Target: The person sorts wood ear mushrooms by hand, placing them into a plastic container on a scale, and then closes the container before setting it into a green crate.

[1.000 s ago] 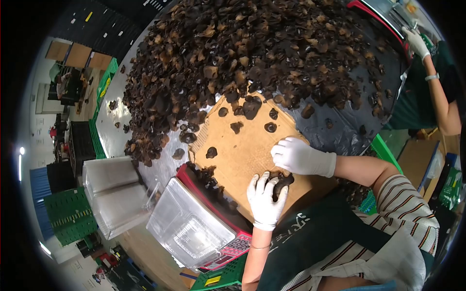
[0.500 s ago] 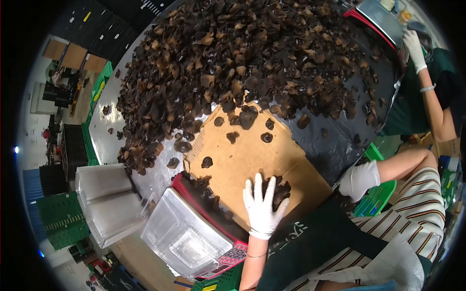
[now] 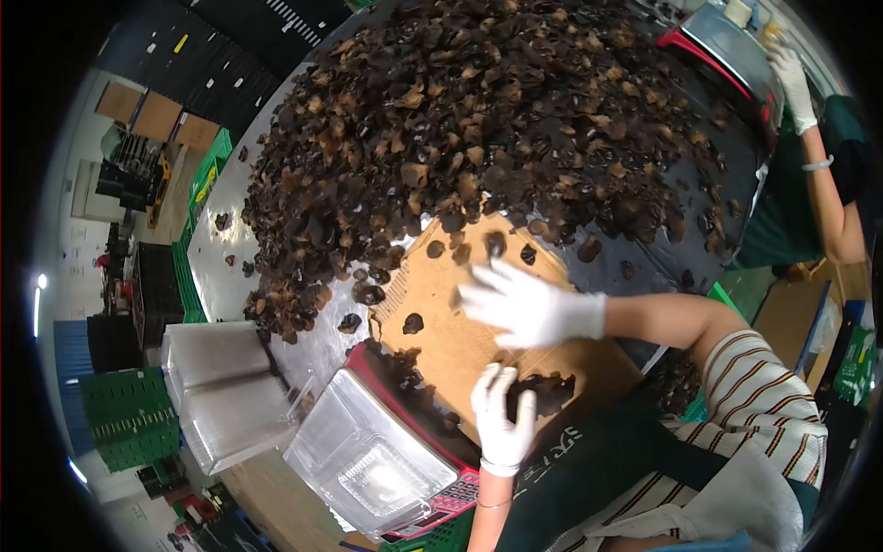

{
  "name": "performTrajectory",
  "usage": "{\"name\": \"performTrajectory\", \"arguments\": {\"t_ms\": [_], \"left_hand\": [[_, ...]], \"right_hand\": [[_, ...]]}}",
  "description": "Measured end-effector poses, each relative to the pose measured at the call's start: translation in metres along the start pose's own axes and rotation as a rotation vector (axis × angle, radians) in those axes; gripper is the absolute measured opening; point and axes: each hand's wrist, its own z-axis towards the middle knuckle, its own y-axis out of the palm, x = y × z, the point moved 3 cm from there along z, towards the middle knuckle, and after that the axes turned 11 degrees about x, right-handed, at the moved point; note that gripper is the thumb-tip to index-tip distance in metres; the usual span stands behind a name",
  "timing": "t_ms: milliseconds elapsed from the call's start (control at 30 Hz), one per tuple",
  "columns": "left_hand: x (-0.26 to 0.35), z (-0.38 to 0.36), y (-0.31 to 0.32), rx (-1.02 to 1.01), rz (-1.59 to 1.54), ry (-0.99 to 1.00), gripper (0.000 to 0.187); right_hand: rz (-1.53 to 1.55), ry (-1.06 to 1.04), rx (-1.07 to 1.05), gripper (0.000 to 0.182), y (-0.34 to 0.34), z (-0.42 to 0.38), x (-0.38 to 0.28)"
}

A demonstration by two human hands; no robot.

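Note:
Dark brown wood ear mushrooms [image 3: 478, 120] lie in a large heap across the table. A cardboard sheet [image 3: 441, 340] is in front of the heap, with a few loose pieces on it. My left hand [image 3: 504, 428], in a white glove, curls its fingers and thumb around the edge of a small cluster of mushrooms [image 3: 552, 394] at the cardboard's near end. Above it, my right hand [image 3: 538, 308], also gloved, stretches over the middle of the cardboard with its fingers extended and blurred. Small dark blurs show near its fingertips.
A red scale [image 3: 368, 363] with a clear plastic container [image 3: 372, 451] on top stands at the near left. Stacked clear containers [image 3: 221, 386] are beside it. A co-worker's gloved hand [image 3: 791, 83] is by another scale [image 3: 727, 41] at the far right.
My right hand has come in from the right side over the cardboard. My left hand has gone from spread to curled at the mushroom cluster. The co-worker's hand has moved slightly up.

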Motion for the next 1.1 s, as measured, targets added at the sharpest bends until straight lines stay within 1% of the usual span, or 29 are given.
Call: {"name": "performTrajectory", "arguments": {"t_ms": [33, 67, 100, 167, 233, 267, 300, 333, 367, 400, 433, 467, 500, 567, 600, 633, 667, 700, 767, 800, 833, 867, 900, 933, 967, 1000, 1033, 1067, 1100], "left_hand": [[-0.006, 0.000, -0.004, 0.110, 0.022, -0.056, 0.044], [-0.018, -0.003, -0.006, 0.151, 0.053, -0.090, 0.047], [-0.021, -0.001, -0.009, 0.129, 0.135, -0.149, 0.052], [-0.029, -0.004, -0.005, 0.102, 0.112, -0.244, 0.057], [-0.028, -0.006, -0.002, 0.117, 0.102, -0.258, 0.059], [-0.027, -0.008, 0.000, 0.121, 0.099, -0.263, 0.060], [-0.027, -0.009, 0.000, 0.108, 0.095, -0.267, 0.060], [-0.027, -0.010, 0.001, 0.096, 0.092, -0.267, 0.060], [-0.027, -0.010, 0.000, 0.083, 0.091, -0.265, 0.060], [-0.027, -0.011, 0.000, 0.057, 0.104, -0.240, 0.060], [-0.027, -0.011, 0.000, 0.057, 0.110, -0.241, 0.060], [-0.026, -0.012, 0.000, 0.055, 0.116, -0.243, 0.060], [-0.025, -0.012, 0.000, 0.051, 0.120, -0.245, 0.059], [-0.020, -0.009, -0.005, 0.111, 0.195, -0.253, 0.063], [-0.018, -0.005, -0.007, 0.147, 0.251, -0.240, 0.065], [-0.017, 0.000, -0.010, 0.187, 0.306, -0.228, 0.067], [-0.018, 0.004, -0.012, 0.161, 0.325, -0.245, 0.073], [-0.021, 0.006, -0.011, 0.156, 0.340, -0.248, 0.074], [-0.034, 0.007, -0.005, 0.146, 0.370, -0.257, 0.076], [-0.043, 0.004, 0.000, 0.089, 0.315, -0.294, 0.080], [-0.045, 0.000, 0.006, 0.086, 0.382, -0.242, 0.073], [-0.040, 0.000, 0.006, 0.059, 0.371, -0.200, 0.067], [-0.031, 0.001, 0.005, 0.029, 0.360, -0.156, 0.060], [-0.023, 0.002, 0.003, 0.038, 0.316, -0.137, 0.046], [-0.021, 0.000, 0.003, 0.010, 0.282, -0.139, 0.044], [-0.020, -0.004, 0.002, -0.017, 0.249, -0.139, 0.042], [-0.018, -0.007, 0.001, -0.043, 0.219, -0.136, 0.041], [-0.013, -0.009, -0.002, -0.006, 0.222, -0.155, 0.038], [-0.012, -0.011, -0.004, -0.002, 0.220, -0.168, 0.039]], "right_hand": [[0.150, -0.076, 0.006, 0.048, -0.006, -0.011, -0.016], [0.146, -0.139, -0.097, 0.041, -0.008, -0.021, -0.031], [0.260, -0.195, -0.122, 0.036, -0.007, -0.031, -0.039], [0.473, -0.143, 0.026, 0.015, -0.014, -0.041, -0.045], [0.483, 0.005, -0.339, 0.010, -0.031, -0.018, -0.039], [0.323, 0.000, -0.428, 0.009, -0.036, 0.002, -0.033], [0.159, -0.007, -0.511, 0.009, -0.038, 0.018, -0.023], [0.237, 0.018, -0.166, 0.010, -0.032, 0.023, -0.006], [0.111, -0.105, 0.234, 0.013, -0.028, 0.028, 0.005], [0.190, -0.019, 0.404, 0.015, -0.014, 0.034, 0.021], [0.334, 0.225, 0.267, 0.011, -0.009, 0.049, 0.034], [0.363, 0.301, 0.052, 0.026, 0.004, 0.062, 0.046], [0.171, 0.281, 0.093, 0.034, 0.016, 0.067, 0.047], [-0.217, 0.239, 0.169, 0.049, 0.035, 0.071, 0.048], [-0.183, 0.300, -0.040, 0.067, 0.045, 0.066, 0.047], [-0.223, 0.269, -0.052, 0.067, 0.049, 0.058, 0.037], [-0.144, 0.234, -0.042, 0.068, 0.045, 0.046, 0.024], [-0.062, 0.197, -0.035, 0.069, 0.038, 0.031, 0.008], [-0.006, 0.130, -0.209, 0.074, 0.007, 0.011, -0.031], [0.062, 0.071, -0.265, 0.071, -0.006, 0.005, -0.045], [0.128, 0.018, -0.321, 0.069, -0.014, 0.002, -0.053], [0.158, -0.022, -0.238, 0.053, -0.020, 0.002, -0.056], [0.171, -0.027, -0.219, 0.048, -0.015, 0.007, -0.054], [0.183, -0.028, -0.200, 0.043, -0.006, 0.018, -0.048], [0.192, -0.029, -0.179, 0.038, 0.002, 0.030, -0.042], [0.160, -0.131, 0.019, 0.029, 0.004, 0.043, -0.037], [0.209, -0.052, -0.081, 0.035, 0.025, 0.061, -0.035], [0.259, 0.027, -0.180, 0.041, 0.049, 0.078, -0.034], [0.176, -0.011, -0.133, 0.042, 0.065, 0.091, -0.038]]}}
